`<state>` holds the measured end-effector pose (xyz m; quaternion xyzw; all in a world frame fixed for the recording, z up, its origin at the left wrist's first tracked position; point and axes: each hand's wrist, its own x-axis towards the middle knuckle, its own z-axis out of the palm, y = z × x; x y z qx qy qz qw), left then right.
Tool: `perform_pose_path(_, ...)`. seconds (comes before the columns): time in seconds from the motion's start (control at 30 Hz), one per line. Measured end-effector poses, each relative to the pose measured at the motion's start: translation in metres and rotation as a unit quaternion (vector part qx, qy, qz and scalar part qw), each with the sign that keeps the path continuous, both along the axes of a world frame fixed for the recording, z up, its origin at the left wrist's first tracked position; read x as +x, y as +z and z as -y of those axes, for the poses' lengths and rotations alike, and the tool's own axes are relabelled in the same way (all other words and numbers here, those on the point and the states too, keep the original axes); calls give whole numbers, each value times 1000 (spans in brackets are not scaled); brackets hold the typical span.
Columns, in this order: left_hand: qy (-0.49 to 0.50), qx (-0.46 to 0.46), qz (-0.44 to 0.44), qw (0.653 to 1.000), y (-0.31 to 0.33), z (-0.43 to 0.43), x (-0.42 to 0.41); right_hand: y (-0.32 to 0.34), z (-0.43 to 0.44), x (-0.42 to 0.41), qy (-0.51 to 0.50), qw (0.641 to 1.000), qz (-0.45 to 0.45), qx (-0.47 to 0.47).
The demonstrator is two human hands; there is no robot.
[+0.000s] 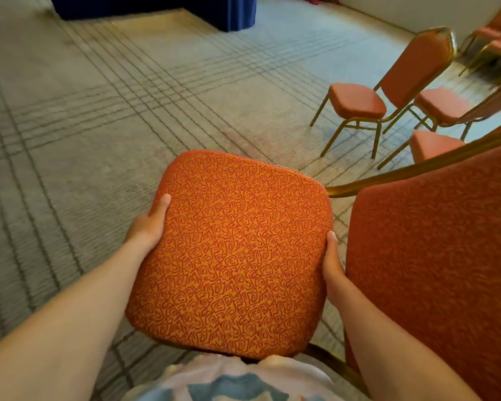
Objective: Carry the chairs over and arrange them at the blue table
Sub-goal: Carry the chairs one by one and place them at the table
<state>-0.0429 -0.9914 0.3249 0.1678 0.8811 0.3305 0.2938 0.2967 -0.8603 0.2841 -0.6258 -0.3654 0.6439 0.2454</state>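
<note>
Both hands clamp the carried chair's seat at centre frame: left hand on its left edge, right hand on its right edge, thumbs on top, fingers hidden underneath. Its backrest fills the lower right. The blue table sits at the top of the frame, well apart. Probably best done with an even grip, the seat level and the legs swung clear of the spare chairs at upper right.
</note>
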Motion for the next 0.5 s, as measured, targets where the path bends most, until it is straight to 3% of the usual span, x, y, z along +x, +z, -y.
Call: perform_pose_path(0.5, 107, -7, 30, 994, -11, -33, -131, 7, -114, -171, 115, 991, 36, 53)
